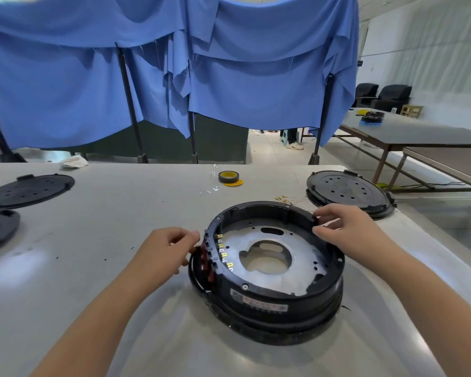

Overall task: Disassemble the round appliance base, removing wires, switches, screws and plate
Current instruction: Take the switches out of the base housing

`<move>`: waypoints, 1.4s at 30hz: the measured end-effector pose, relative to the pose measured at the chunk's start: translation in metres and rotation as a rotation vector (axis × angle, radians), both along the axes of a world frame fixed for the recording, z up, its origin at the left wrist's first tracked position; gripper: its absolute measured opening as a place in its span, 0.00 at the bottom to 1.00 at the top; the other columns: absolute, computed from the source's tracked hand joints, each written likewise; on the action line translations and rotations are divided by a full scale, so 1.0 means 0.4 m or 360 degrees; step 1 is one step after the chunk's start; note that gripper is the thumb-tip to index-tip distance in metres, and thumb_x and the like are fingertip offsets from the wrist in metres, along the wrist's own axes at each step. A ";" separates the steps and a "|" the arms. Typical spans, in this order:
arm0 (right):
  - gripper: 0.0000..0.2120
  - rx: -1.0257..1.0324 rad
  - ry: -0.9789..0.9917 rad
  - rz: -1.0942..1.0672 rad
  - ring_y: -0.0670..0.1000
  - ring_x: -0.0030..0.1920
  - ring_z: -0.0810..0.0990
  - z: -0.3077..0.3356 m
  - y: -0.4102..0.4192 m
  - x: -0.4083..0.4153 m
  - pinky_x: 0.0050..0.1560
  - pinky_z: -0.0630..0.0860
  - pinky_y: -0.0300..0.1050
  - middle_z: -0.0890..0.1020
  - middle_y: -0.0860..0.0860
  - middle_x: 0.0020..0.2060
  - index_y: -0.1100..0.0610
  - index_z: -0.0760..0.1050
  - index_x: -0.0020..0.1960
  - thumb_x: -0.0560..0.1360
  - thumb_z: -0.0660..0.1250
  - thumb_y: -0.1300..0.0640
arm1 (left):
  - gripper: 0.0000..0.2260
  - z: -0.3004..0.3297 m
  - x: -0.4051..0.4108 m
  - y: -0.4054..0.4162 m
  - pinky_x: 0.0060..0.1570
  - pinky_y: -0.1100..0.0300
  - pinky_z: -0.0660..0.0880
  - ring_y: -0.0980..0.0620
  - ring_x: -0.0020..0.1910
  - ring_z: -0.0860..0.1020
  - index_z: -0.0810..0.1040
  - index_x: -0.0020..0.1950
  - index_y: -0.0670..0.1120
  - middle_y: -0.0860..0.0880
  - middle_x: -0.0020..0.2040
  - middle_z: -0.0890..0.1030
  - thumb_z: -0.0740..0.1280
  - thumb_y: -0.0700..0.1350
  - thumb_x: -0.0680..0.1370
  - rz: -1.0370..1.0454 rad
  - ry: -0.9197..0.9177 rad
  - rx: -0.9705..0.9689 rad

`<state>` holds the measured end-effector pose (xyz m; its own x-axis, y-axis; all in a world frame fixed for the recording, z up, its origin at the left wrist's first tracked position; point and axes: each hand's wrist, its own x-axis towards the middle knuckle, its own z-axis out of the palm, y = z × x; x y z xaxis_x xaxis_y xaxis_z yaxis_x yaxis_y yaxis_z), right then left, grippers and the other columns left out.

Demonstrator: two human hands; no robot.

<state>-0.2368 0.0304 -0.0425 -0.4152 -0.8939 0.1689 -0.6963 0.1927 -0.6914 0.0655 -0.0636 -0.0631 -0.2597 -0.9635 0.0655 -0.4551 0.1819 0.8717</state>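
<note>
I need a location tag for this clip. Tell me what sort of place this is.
Probably a workshop for taking appliances apart. Round black covers lie on the long grey worktable, more plain tables stand across the room, and a blue cloth hangs on poles as a screen.

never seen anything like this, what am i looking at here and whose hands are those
This is one picture from a camera worn on a person's head, looking down at their own bare hands. On the grey table sits a round black appliance base with a silver metal plate inside. The left hand pinches at the red switches on its side; the right hand grips the far rim. Around it lie black round covers and a roll of tape.
</note>
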 end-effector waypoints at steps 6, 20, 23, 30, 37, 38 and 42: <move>0.13 0.0071 -0.0074 0.0121 0.42 0.45 0.82 0.015 0.002 -0.036 0.41 0.73 0.34 0.82 0.44 0.48 0.48 0.78 0.57 0.73 0.71 0.57 | 0.11 -0.019 -0.013 0.035 0.31 0.65 0.71 0.63 0.25 0.73 0.83 0.37 0.51 0.57 0.33 0.82 0.66 0.50 0.77 -0.0063 0.0143 0.0046; 0.18 0.0323 -0.0033 0.0472 0.55 0.44 0.84 0.054 -0.114 0.273 0.46 0.80 0.49 0.85 0.54 0.41 0.59 0.81 0.46 0.78 0.61 0.46 | 0.05 -0.043 -0.015 0.059 0.48 0.72 0.72 0.67 0.46 0.79 0.83 0.44 0.58 0.64 0.42 0.83 0.70 0.46 0.74 -0.0080 0.0081 -0.0459; 0.26 0.0590 -0.0129 0.0423 0.61 0.40 0.83 0.034 -0.158 0.309 0.40 0.80 0.48 0.83 0.60 0.40 0.67 0.78 0.48 0.80 0.55 0.44 | 0.09 -0.044 -0.021 0.066 0.44 0.81 0.67 0.71 0.46 0.77 0.80 0.42 0.61 0.70 0.42 0.81 0.70 0.46 0.74 -0.0070 0.0090 -0.0532; 0.29 0.0852 -0.0025 0.0462 0.55 0.41 0.80 0.024 -0.174 0.293 0.43 0.74 0.46 0.83 0.57 0.47 0.59 0.77 0.54 0.76 0.54 0.35 | 0.06 -0.047 -0.032 0.086 0.45 0.79 0.68 0.68 0.44 0.79 0.81 0.40 0.57 0.66 0.40 0.82 0.73 0.45 0.72 -0.0178 0.0123 -0.0554; 0.23 0.0848 -0.0466 0.0677 0.54 0.37 0.81 0.021 -0.140 0.258 0.41 0.79 0.46 0.83 0.57 0.38 0.64 0.79 0.49 0.79 0.59 0.44 | 0.06 -0.044 -0.033 0.096 0.47 0.70 0.72 0.64 0.42 0.80 0.83 0.41 0.55 0.64 0.39 0.83 0.74 0.44 0.70 -0.0252 0.0099 -0.0624; 0.19 0.0834 -0.0608 0.0672 0.51 0.33 0.80 0.021 -0.138 0.249 0.36 0.78 0.43 0.82 0.56 0.35 0.64 0.79 0.47 0.80 0.60 0.48 | 0.05 -0.046 -0.033 0.097 0.46 0.69 0.72 0.64 0.42 0.80 0.83 0.41 0.55 0.64 0.39 0.83 0.74 0.44 0.70 -0.0242 0.0099 -0.0624; 0.10 0.0800 -0.0806 0.0709 0.46 0.29 0.80 0.015 -0.143 0.223 0.31 0.77 0.35 0.80 0.52 0.31 0.59 0.78 0.39 0.79 0.64 0.60 | 0.05 -0.047 -0.034 0.096 0.45 0.69 0.73 0.65 0.41 0.80 0.83 0.41 0.55 0.65 0.39 0.83 0.74 0.44 0.70 -0.0219 0.0101 -0.0626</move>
